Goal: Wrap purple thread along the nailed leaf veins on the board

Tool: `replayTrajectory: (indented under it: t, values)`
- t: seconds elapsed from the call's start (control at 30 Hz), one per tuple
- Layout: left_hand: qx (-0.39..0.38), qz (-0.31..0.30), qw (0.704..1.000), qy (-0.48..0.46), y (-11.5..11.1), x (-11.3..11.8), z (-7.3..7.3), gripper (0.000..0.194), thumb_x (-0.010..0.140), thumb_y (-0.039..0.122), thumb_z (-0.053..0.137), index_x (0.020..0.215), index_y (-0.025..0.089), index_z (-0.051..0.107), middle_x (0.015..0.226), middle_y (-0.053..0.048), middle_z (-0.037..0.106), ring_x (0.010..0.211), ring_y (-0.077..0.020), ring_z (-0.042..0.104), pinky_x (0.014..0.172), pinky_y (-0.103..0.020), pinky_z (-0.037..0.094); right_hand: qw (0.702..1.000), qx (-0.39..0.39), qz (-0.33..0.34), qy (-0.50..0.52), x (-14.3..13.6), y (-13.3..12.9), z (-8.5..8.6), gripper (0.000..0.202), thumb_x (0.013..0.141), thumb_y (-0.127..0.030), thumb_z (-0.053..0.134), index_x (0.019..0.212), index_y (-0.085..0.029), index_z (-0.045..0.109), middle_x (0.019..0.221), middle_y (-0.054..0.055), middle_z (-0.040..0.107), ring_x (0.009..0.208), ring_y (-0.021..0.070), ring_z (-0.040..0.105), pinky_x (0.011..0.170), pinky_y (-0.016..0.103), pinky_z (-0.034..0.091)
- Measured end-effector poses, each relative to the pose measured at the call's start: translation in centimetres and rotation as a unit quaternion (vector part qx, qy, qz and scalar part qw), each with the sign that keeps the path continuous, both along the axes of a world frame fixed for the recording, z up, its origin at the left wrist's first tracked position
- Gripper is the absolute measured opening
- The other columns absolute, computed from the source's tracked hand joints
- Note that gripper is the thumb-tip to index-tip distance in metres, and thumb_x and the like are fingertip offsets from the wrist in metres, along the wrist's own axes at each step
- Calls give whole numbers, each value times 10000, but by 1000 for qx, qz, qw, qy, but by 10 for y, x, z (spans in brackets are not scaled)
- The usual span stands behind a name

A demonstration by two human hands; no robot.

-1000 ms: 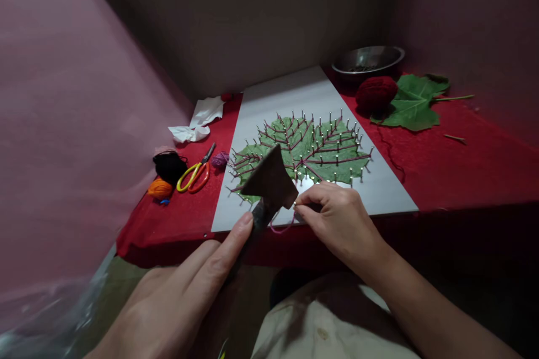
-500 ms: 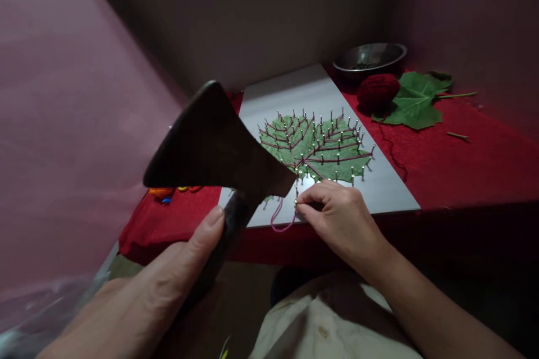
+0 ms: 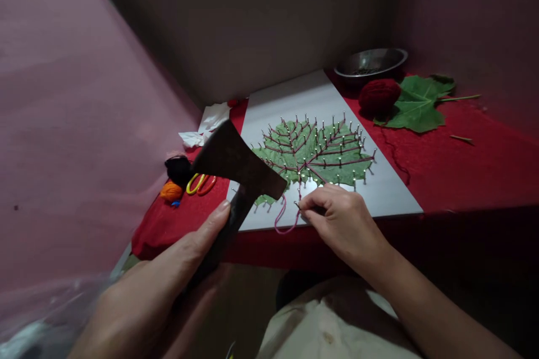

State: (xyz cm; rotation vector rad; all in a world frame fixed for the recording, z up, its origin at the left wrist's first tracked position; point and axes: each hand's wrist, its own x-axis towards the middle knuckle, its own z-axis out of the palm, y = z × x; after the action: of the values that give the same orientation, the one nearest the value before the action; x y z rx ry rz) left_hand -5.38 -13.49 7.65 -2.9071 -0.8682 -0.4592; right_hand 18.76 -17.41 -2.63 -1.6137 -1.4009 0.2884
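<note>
My left hand (image 3: 168,280) is wrapped round the handle of a dark hatchet (image 3: 236,162). Its blade points left and up, and its blunt back end is above the near part of a white board (image 3: 286,87). At the board's near edge my right hand (image 3: 343,216) pinches a nail (image 3: 297,205) between thumb and fingertips. A loop of pink yarn (image 3: 283,231) hangs beside that nail. On the board lies a green leaf (image 3: 341,171) ringed with several nails, with dark pink yarn strung between them along the veins. The hatchet hides part of the leaf's left side.
A red cloth (image 3: 463,174) covers the table. At the right are a metal bowl (image 3: 370,61), a dark red yarn ball (image 3: 379,97) and another leaf (image 3: 423,104). Scissors (image 3: 201,184), black yarn (image 3: 177,168), orange yarn (image 3: 170,190) and white paper (image 3: 214,118) lie at the left.
The hatchet has come down and away from me, nearer the nail, uncovering the scissors, black yarn and paper. My right hand still pinches the nail; the view has shifted slightly.
</note>
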Motion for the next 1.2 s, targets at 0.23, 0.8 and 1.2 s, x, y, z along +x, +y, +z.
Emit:
replayTrajectory:
  t: [0.23, 0.8, 1.2]
  values:
    - [-19, -44, 999, 0, 10, 4, -12, 609, 924, 204, 535, 1486, 232, 302, 1415, -1, 530, 1123, -124, 640, 1022, -145, 459, 999, 5, -14, -43, -8, -3, 1, 223, 765, -139, 670, 984, -181, 663, 878, 37, 686, 809, 195, 586, 739, 330, 432]
    - [-44, -41, 998, -23, 12, 0, -22, 566, 947, 256, 498, 1480, 200, 317, 1389, -29, 556, 1173, -130, 612, 997, -129, 463, 998, 24, -7, -55, -9, 1, -5, 87, 789, -112, 671, 783, -198, 683, 778, 12, 671, 762, 178, 586, 708, 314, 419]
    - [-39, -63, 997, 7, 1, 9, -19, 584, 958, 247, 466, 1502, 210, 256, 1364, -45, 576, 1167, -160, 618, 930, -177, 530, 1000, -4, -8, -5, -4, -4, -2, 238, 785, -132, 555, 1012, -204, 573, 820, 16, 659, 755, 174, 603, 698, 301, 449]
